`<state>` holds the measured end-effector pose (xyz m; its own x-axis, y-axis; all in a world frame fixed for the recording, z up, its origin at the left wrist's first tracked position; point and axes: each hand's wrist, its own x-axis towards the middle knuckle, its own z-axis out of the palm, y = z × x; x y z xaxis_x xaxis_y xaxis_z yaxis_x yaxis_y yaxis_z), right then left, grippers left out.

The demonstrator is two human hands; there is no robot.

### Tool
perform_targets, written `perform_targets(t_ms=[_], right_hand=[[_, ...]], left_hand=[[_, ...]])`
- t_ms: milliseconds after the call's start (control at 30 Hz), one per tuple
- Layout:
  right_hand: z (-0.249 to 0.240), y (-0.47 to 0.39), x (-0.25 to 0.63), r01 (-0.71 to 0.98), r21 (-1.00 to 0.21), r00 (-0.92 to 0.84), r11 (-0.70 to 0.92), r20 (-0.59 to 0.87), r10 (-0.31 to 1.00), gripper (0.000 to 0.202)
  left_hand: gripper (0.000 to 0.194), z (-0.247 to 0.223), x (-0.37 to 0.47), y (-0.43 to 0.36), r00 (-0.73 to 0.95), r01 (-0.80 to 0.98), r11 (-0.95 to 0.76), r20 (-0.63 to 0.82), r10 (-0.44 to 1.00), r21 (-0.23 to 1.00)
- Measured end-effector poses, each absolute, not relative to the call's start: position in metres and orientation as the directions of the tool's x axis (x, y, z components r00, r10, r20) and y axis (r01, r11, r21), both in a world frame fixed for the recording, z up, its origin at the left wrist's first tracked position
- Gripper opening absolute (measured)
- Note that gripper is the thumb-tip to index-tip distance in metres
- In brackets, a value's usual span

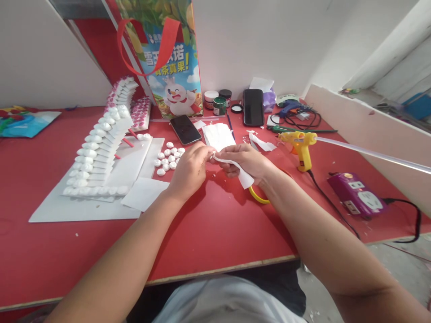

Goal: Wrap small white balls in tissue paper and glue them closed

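Note:
Between my two hands a white paper strip is stretched. Its left end is pinched small and twisted in the fingertips of my left hand. My right hand grips the strip with thumb and fingers, and its loose end hangs down past the palm. Just left of my left hand lies a cluster of small white paper balls. Behind my hands sits a stack of white paper pieces. Under my right wrist, a yellow ring-shaped handle partly shows; the rest is hidden.
At left a curved white model edged with paper balls stands on a white board. A phone, paint jars and a gift bag are behind. To the right are a yellow glue gun and a purple power adapter with cords.

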<state>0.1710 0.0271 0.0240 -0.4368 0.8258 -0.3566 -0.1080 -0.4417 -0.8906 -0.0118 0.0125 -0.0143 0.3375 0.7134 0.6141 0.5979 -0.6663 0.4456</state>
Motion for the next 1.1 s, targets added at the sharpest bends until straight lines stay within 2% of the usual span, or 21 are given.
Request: perform_targets(t_ms=[200,300,400,533,667,833,933,1100], right_hand=[[0.021,0.029,0.173,-0.091,-0.907,-0.452,-0.412,-0.331,0.828,0.018],[0.02,0.027,0.172,-0.053,-0.935,-0.406,-0.352,-0.302,0.863,0.023],[0.02,0.026,0.17,-0.034,-0.948,-0.338,-0.318,-0.288,0.896,0.019],[0.017,0.026,0.167,-0.104,-0.942,-0.269,-0.318,-0.281,0.921,0.015],[0.014,0.027,0.165,-0.15,-0.932,-0.287,-0.33,-0.278,0.917,0.014],[0.016,0.024,0.162,-0.077,-0.926,-0.259,-0.37,-0.339,0.904,0.013],[0.017,0.02,0.159,-0.055,-0.937,-0.191,-0.344,-0.328,0.925,0.015],[0.018,0.018,0.159,-0.01,-0.968,-0.096,-0.252,-0.25,0.963,0.016]], left_hand=[[0.025,-0.012,-0.006,0.008,0.173,0.501,-0.507,0.493,0.853,0.701],[0.024,-0.014,-0.004,0.008,0.106,0.517,-0.452,0.469,0.877,0.727],[0.024,-0.015,-0.004,0.009,0.105,0.585,-0.482,0.528,0.843,0.652],[0.025,-0.016,-0.005,0.009,0.126,0.656,-0.512,0.589,0.798,0.554],[0.024,-0.017,-0.004,0.009,0.121,0.661,-0.517,0.603,0.789,0.544],[0.023,-0.018,-0.001,0.007,0.103,0.68,-0.511,0.621,0.777,0.527],[0.024,-0.019,0.001,0.005,0.119,0.692,-0.529,0.646,0.754,0.491],[0.028,-0.021,0.002,0.005,0.259,0.753,-0.576,0.662,0.703,0.318]])
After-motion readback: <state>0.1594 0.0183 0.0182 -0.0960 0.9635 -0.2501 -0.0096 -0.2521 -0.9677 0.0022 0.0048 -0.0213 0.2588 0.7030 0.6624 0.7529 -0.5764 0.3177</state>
